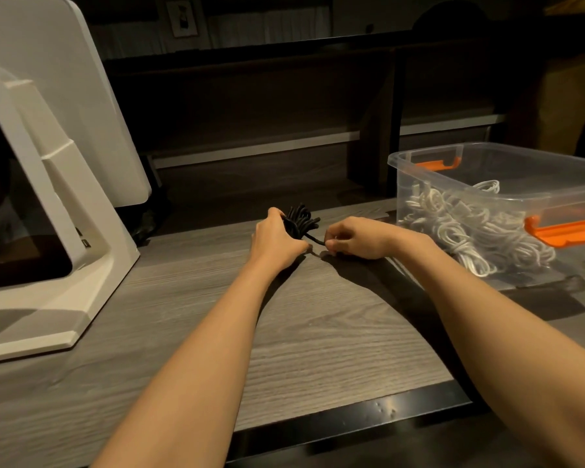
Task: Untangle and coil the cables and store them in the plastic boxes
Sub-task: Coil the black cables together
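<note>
Left hand (277, 236) wrapped around bundled black cable coil (299, 221), fingers curled over its far side, loops fanning out above the grip. Coil held just over grey wood-grain tabletop (190, 319), near its back edge, between both hands. Short black tail of same cable running out to right hand (358, 238); thumb and forefinger pinching its end, remaining fingers curled under, heel of hand resting on tabletop. Both forearms bare, stretched forward.

Clear plastic storage box with orange latch handles (507, 194) at right on tabletop, lid off, well apart from coil. Inside, heap of coiled white cables (470, 228) piled against near wall. Large white angular machine with dark glass panel (48, 184) standing at left.
</note>
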A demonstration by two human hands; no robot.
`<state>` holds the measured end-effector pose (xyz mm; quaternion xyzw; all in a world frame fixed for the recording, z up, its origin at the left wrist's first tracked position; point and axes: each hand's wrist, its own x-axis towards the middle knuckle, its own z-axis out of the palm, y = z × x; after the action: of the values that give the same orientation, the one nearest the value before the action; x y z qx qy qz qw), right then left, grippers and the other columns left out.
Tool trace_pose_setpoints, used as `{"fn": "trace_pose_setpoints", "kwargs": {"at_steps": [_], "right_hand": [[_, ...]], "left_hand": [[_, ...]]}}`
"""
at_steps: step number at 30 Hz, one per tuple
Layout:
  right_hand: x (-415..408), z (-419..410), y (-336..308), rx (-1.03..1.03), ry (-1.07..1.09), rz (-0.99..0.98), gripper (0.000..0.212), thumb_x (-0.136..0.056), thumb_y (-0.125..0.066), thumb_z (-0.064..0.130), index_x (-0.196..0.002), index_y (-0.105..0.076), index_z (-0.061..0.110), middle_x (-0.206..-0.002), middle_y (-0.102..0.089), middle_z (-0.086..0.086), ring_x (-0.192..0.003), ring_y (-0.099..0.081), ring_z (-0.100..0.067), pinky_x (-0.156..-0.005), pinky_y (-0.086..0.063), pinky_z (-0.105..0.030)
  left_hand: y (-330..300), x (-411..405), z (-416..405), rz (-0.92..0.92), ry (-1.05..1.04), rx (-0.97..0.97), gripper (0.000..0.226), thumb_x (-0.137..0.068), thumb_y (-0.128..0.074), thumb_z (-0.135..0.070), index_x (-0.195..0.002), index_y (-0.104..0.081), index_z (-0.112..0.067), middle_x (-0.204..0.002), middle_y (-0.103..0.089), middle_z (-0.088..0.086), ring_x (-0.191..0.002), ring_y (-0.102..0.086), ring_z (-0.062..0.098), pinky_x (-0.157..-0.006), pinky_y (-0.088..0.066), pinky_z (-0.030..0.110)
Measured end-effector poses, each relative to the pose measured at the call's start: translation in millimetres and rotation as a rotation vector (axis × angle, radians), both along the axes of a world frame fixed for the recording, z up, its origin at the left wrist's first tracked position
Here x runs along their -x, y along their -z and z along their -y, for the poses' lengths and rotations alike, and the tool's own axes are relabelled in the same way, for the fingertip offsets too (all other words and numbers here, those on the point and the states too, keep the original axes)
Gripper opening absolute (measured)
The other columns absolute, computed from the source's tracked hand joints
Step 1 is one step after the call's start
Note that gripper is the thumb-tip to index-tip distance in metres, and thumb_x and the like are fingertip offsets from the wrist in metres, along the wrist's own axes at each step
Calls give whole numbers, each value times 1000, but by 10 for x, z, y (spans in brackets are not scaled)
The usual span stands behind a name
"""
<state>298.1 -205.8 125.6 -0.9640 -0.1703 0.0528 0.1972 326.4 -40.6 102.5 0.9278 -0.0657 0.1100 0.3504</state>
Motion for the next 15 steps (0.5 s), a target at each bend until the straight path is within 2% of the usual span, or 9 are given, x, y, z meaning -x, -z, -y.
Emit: {"fn": "trace_pose_setpoints", "kwargs": {"at_steps": [3, 6, 11, 13, 15], "right_hand": [[53, -69, -46, -73, -86, -8, 27, -100, -45, 25, -76, -56, 28, -75, -52, 7, -70, -48, -5, -65, -34, -22], [76, -122, -53, -134, -124, 10, 29, -100, -46, 26, -73, -56, 24, -68, -49, 7, -60, -44, -3, -62, -33, -20], [126, -167, -34, -228, -116, 146, 32, -97, -53, 30, -66, -59, 21, -56, -48, 9, -46, -43, 3, -50, -34, -10], [131, -197, -27, -273, -104, 240, 29, -93, -59, 32, -67, -63, 19, -57, -53, 9, -48, -47, 3, -49, -36, -10], [116, -194, -24, -281, -75, 361, 24, -88, -63, 36, -68, -64, 23, -61, -58, 10, -55, -53, 1, -55, -41, -13]], "left_hand": [[8, 24, 32, 33, 13, 17, 65, -78, -79, -15, -129, -38, -12, -124, -54, 10, -104, -53, 19, -77, -47, 27], [14, 35, 71, 61, 9, -97, 58, -80, -77, -18, -125, -41, -11, -119, -56, 11, -107, -57, 24, -74, -47, 29], [6, 28, 99, 61, 24, -281, 37, -87, -70, -24, -119, -55, -12, -108, -62, 9, -101, -60, 26, -82, -54, 38], [8, 32, 81, 75, 72, -315, 27, -88, -69, -25, -111, -58, -15, -101, -64, 7, -95, -62, 25, -81, -55, 40], [4, 51, 58, 109, 152, -324, 21, -87, -68, -25, -105, -59, -19, -97, -65, 4, -92, -63, 24, -80, -56, 42]]}}
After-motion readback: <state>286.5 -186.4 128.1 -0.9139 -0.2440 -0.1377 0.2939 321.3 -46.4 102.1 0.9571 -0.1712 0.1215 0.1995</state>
